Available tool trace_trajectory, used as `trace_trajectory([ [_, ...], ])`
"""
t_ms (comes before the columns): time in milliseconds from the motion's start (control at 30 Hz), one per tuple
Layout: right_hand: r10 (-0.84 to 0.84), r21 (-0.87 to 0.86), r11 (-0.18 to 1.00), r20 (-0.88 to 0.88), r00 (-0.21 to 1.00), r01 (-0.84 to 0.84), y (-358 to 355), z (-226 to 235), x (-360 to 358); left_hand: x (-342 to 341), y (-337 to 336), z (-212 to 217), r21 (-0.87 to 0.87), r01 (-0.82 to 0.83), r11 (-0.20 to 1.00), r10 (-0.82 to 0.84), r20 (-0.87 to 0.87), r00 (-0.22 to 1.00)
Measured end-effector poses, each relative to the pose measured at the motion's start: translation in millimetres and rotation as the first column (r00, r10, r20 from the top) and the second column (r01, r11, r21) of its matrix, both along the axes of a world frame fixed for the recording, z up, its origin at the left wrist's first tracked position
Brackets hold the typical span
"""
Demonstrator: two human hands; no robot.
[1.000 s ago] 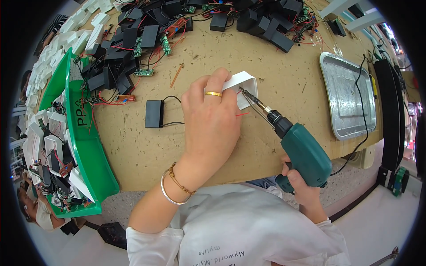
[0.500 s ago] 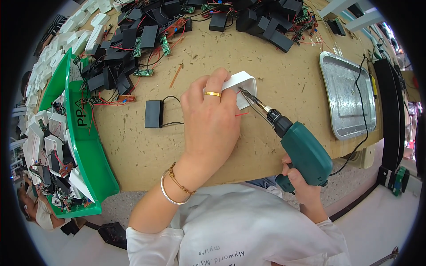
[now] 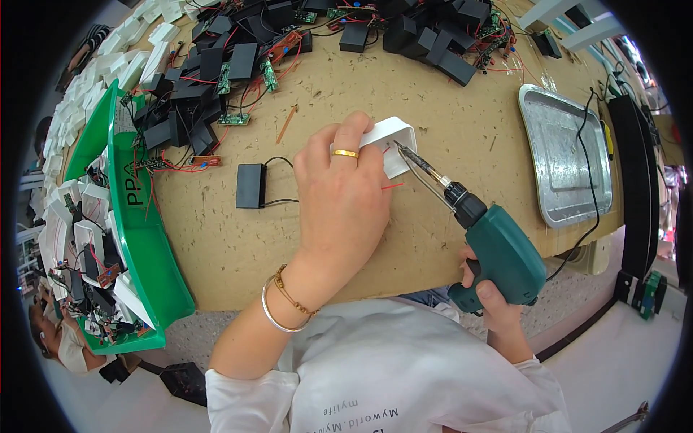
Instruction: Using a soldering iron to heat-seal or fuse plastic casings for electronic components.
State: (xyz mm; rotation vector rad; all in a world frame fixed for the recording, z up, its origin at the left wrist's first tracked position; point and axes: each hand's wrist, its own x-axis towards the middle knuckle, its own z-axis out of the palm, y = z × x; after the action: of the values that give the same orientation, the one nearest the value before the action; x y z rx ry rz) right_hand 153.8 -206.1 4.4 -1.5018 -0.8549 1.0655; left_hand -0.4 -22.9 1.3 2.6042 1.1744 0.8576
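Nearest to the body, the right hand [image 3: 498, 307] wraps the grip of the green power screwdriver [image 3: 498, 252], fingers clamped round the handle below the edge of the worktop [image 3: 325, 252]. The tool's long axis runs up and to the left from that hand, body low, slim bit high, and the bit tip [image 3: 399, 148] meets the right side of the small white housing [image 3: 393, 144]. That line is the one that counts: the housing sits up-left of the right hand, straight along the shaft.

Further in, the left hand [image 3: 343, 195] lies palm-down over the housing, covering its left and lower side. Its fingers press on the white shell with the ringed one on top; how far they curl under it I cannot tell. This is the nearer hand to the housing, touching it, while the right hand reaches it only through the tool. A thin red wire [image 3: 392, 186] pokes out just below the housing.

Left of the housing lies a black box [image 3: 250, 185] with black leads. Right of it, well apart, sits a metal tray [image 3: 563, 155]. Beyond it, at the far edge, black modules and circuit boards [image 3: 426, 36] lie heaped.
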Motion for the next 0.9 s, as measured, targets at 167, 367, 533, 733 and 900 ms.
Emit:
trace_trajectory([
  [167, 0.000, -0.023, 1.000, -0.017, 1.000, 0.000, -0.9, 1.6, 1.2, 0.4, 0.0, 0.0, -0.009, 0.002, 1.000, -0.002, -0.006, 1.000],
  [367, 0.003, -0.030, 1.000, -0.030, 1.000, -0.004, -1.6, 0.8, 2.1, -0.1, 1.6, 2.0, -0.001, 0.005, 1.000, -0.005, 0.009, 1.000],
  [533, -0.018, 0.002, 1.000, -0.061, 0.998, 0.018, -1.4, -1.2, -0.9, -4.4, 2.9, 2.9, -0.014, 0.032, 0.999, -0.031, 0.053, 0.998],
  [733, 0.002, 0.038, 0.999, -0.078, 0.997, 0.001, -1.1, -3.9, 1.8, -10.9, -1.9, 25.9, 0.022, 0.051, 0.998, -0.052, 0.044, 0.998],
  [900, 0.012, 0.050, 0.999, -0.072, 0.997, -0.008, -2.0, -4.8, 2.3, -38.8, -8.5, 30.9, 0.000, 0.147, 0.989, -0.147, 0.008, 0.989],
])
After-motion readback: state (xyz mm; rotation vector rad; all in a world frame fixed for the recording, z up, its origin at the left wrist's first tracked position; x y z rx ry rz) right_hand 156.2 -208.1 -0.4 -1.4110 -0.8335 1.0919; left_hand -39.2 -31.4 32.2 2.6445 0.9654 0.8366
